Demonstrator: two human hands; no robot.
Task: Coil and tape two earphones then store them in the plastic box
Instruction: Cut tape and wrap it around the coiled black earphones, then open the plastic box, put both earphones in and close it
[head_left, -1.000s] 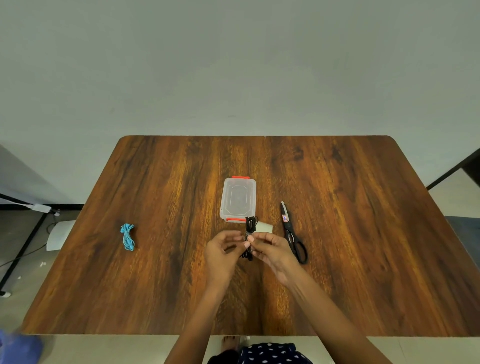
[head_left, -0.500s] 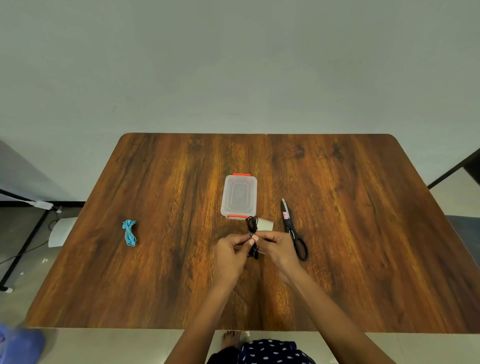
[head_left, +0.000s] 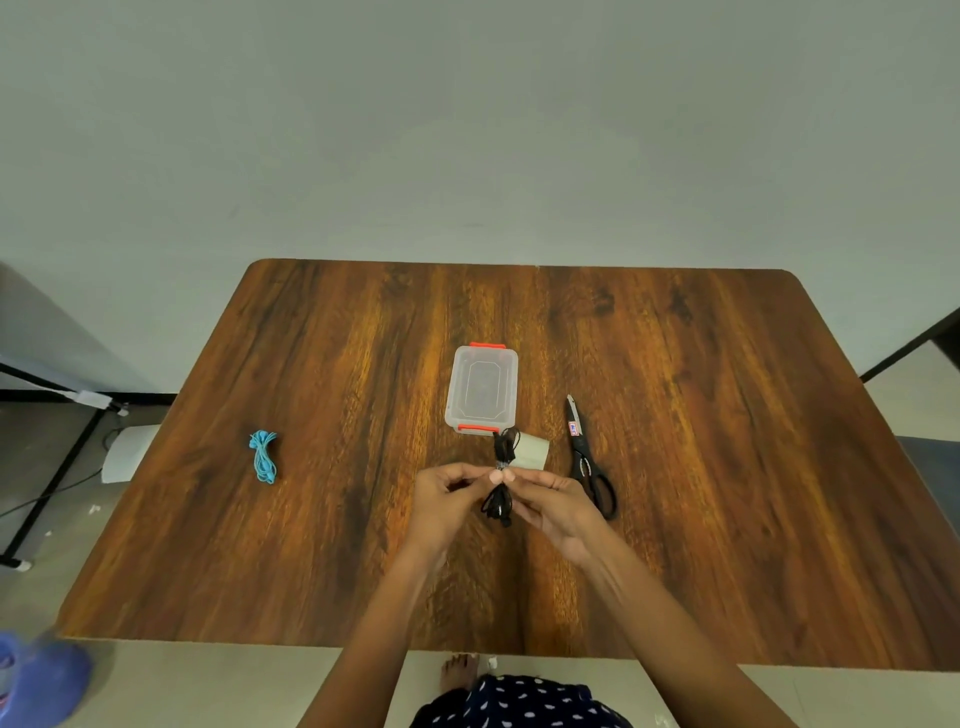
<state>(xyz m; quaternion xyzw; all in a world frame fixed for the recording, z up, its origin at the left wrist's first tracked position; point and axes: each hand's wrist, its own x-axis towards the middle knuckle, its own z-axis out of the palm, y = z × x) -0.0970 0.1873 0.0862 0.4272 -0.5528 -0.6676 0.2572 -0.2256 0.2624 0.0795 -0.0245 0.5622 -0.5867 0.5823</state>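
A coiled black earphone (head_left: 503, 452) is held upright above the table, pinched at its middle by my left hand (head_left: 448, 500) and my right hand (head_left: 551, 503). Its loops stick out above and below the fingertips. A pale band, seemingly tape, shows on the coil just above my fingers. A roll of clear tape (head_left: 534, 450) lies right behind the earphone, partly hidden by it. The clear plastic box (head_left: 482, 388) with orange clips stands shut, lid on, beyond the tape. A coiled blue earphone (head_left: 264, 456) lies at the table's left.
Black scissors (head_left: 589, 462) lie closed to the right of my right hand, tips pointing away. The wooden table (head_left: 727, 467) ends at a near edge just in front of my body. A black metal stand (head_left: 57, 457) is off the left side.
Both hands have drawn closer together on the black earphone's middle, and the coil now stands straighter between the fingertips. Nothing else on the table has moved.
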